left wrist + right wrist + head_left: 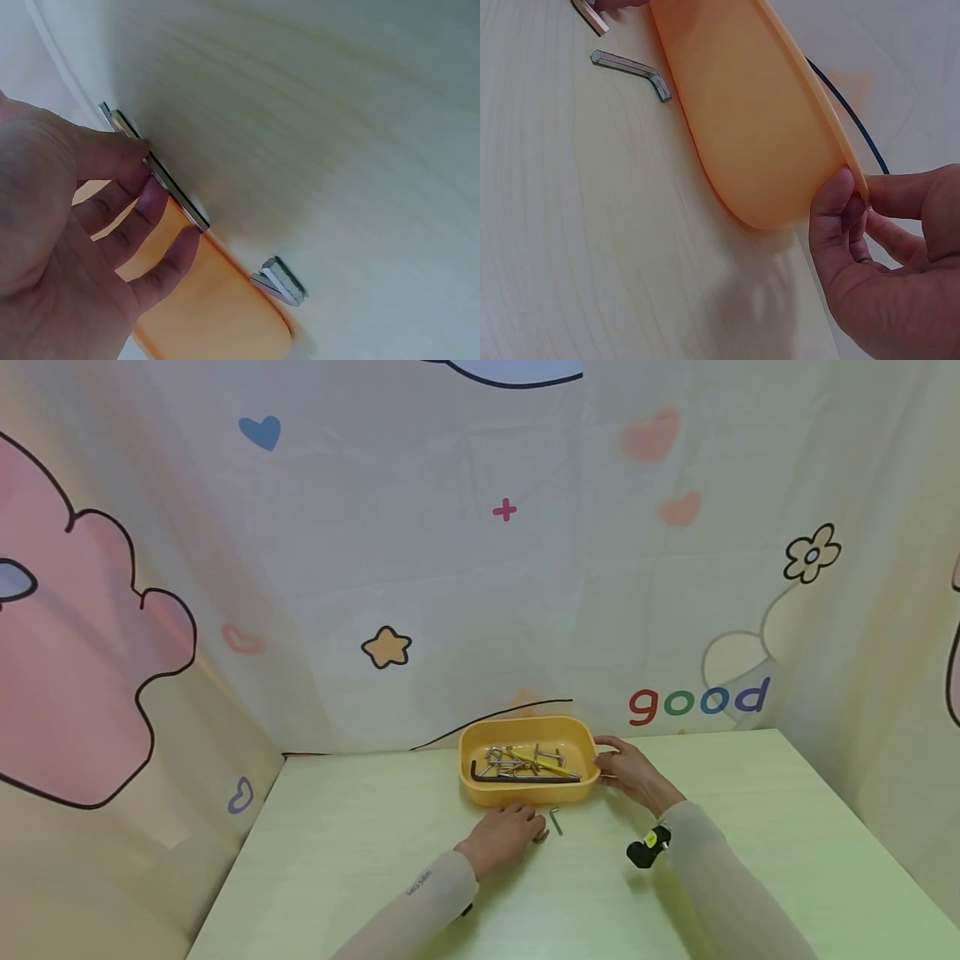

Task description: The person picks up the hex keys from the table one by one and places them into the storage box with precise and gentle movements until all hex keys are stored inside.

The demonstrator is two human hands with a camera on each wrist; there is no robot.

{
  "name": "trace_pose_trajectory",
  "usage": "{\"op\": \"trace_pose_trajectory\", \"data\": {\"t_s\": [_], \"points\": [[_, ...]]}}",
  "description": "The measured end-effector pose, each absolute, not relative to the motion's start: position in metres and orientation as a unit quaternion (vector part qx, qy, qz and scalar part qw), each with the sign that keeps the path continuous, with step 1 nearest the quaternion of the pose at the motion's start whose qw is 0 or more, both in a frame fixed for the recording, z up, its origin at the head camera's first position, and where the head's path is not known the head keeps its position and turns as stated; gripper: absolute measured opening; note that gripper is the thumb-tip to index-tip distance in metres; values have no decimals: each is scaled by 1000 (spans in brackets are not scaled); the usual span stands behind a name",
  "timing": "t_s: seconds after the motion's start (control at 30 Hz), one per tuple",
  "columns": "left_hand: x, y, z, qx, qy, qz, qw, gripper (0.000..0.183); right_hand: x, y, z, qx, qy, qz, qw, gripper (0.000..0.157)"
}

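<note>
My left hand (502, 837) is low over the table in front of a yellow plastic tray (525, 794). Between its thumb and fingers it pinches a metal hex key (180, 199). My right hand (632, 774) grips the tray's right end, thumb and fingers on either side of the rim (832, 112). A second, short hex key (556, 821) lies loose on the table, close to the tray's front wall. Inside the tray are several silver hex keys (495, 757), a long black hex key (525, 779) and a slim yellow tool (553, 766).
The pale wood-grain table (337, 860) ends at a printed cloth (420, 568) hanging just behind the tray. Cloth also hangs along the left and right sides. A black wrist camera (647, 847) sits at the right sleeve.
</note>
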State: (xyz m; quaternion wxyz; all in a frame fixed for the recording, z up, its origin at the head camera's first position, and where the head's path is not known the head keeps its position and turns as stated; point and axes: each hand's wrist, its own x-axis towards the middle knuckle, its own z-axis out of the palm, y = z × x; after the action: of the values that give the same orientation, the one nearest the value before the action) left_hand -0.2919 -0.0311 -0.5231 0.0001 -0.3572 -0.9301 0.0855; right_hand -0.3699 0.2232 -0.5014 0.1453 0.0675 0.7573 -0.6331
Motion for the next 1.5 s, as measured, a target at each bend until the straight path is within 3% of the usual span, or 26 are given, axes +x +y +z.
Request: {"op": "trace_pose_trajectory", "data": {"t_s": [0.57,1.1,1.5], "points": [[-289,-31,-524,-369,-919,140,23,16,-371,224,-501,72,754,-636,147,53],[-287,-40,-521,-380,-916,125,1,29,-371,223,-502,69,756,-635,145,54],[-284,-47,-514,-403,-905,132,41,28,-371,224,-504,71,755,-635,146,53]]}}
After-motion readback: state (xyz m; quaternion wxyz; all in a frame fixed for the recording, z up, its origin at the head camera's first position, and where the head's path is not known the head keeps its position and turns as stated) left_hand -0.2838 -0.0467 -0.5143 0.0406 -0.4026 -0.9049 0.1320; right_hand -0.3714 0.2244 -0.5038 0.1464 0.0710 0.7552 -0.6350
